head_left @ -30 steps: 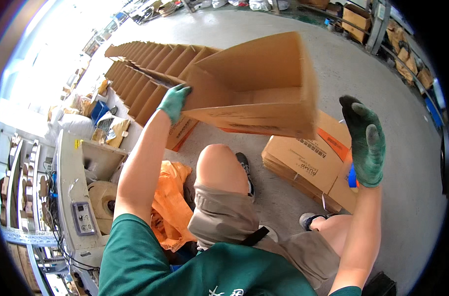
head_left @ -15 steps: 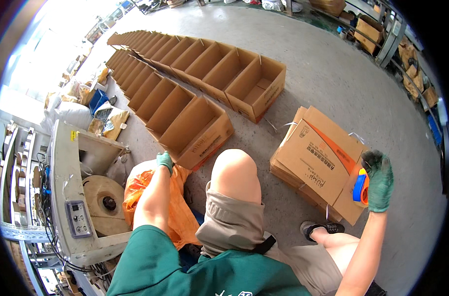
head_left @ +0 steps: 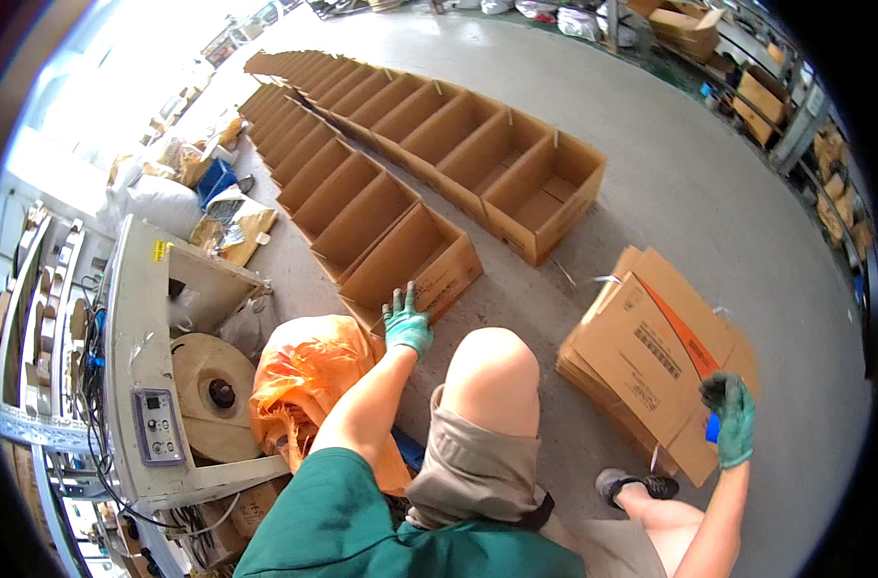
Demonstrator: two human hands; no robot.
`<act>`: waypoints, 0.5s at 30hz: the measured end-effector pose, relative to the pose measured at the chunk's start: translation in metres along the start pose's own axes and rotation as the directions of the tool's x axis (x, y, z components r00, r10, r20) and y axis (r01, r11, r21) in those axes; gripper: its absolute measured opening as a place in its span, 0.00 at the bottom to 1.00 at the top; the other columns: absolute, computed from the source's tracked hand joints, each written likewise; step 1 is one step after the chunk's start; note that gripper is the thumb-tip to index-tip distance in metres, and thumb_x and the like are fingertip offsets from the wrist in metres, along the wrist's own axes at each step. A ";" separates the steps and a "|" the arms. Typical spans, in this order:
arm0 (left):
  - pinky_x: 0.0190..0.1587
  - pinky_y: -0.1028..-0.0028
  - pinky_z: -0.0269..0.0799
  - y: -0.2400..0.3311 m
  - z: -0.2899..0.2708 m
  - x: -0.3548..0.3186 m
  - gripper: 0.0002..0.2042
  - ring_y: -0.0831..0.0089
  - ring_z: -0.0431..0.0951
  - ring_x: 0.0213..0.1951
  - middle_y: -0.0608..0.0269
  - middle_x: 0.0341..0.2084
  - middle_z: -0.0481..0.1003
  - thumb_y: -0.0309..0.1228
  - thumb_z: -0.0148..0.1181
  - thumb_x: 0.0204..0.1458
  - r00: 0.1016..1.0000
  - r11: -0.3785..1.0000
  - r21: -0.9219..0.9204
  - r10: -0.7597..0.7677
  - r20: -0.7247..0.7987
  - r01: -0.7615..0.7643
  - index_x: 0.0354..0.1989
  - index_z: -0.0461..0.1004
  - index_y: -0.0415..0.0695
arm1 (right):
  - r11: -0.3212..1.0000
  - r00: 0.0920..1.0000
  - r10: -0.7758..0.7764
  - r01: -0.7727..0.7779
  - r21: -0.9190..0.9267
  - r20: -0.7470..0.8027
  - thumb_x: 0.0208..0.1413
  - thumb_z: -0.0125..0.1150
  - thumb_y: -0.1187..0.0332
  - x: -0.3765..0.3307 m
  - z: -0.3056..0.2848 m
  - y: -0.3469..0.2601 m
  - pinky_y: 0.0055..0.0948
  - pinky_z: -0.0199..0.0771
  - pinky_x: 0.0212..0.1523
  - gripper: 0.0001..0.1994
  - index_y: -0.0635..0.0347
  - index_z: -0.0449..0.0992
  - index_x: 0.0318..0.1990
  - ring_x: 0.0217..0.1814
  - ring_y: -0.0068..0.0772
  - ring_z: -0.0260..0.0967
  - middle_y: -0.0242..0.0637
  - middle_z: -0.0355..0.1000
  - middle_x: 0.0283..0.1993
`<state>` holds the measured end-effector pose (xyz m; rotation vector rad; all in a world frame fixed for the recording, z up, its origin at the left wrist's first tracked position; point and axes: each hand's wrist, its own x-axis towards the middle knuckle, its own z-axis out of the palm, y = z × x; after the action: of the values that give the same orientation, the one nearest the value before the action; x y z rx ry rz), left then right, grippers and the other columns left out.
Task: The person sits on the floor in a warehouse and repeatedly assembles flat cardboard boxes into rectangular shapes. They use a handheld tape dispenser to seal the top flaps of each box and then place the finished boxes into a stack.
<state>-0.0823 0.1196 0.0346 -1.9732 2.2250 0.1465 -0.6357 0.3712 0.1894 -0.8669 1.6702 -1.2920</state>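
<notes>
My left hand [head_left: 407, 326], in a green glove, has its fingers spread against the near side of the closest open cardboard box [head_left: 439, 274] in the left row. My right hand [head_left: 731, 421], also gloved, is curled around what looks like a blue and orange tape dispenser; only a blue part of this tape dispenser [head_left: 713, 428] shows now, the rest hidden by the glove. Beneath and beside that hand lies a stack of flattened cardboard boxes [head_left: 651, 337], with an orange stripe on the top one.
A second row of open boxes [head_left: 545, 197] runs alongside toward the back. Left of me stand a machine [head_left: 150, 347] with a large reel [head_left: 206, 405] and an orange plastic sack [head_left: 309, 371]. Shelving [head_left: 800, 120] lines the far right.
My left hand has gone from the box's left corner rightward along its near side, and its fingers have spread. My right hand has turned, hiding most of the tape dispenser. The whole view has shifted.
</notes>
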 end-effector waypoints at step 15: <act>0.64 0.49 0.63 -0.062 -0.029 0.139 0.25 0.56 0.63 0.68 0.64 0.76 0.45 0.42 0.63 0.53 0.886 0.920 0.040 -0.388 0.254 0.391 0.62 0.72 0.70 | 0.969 0.969 0.241 -0.243 -0.040 -0.057 0.67 0.53 0.48 0.030 -0.005 0.042 0.28 0.77 0.45 0.22 0.59 0.76 0.50 0.42 0.28 0.77 0.34 0.78 0.41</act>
<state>-0.0382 -0.0293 0.0391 -2.2154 1.6372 0.3425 -0.6540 0.3568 0.1435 -0.6373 1.7920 -1.1201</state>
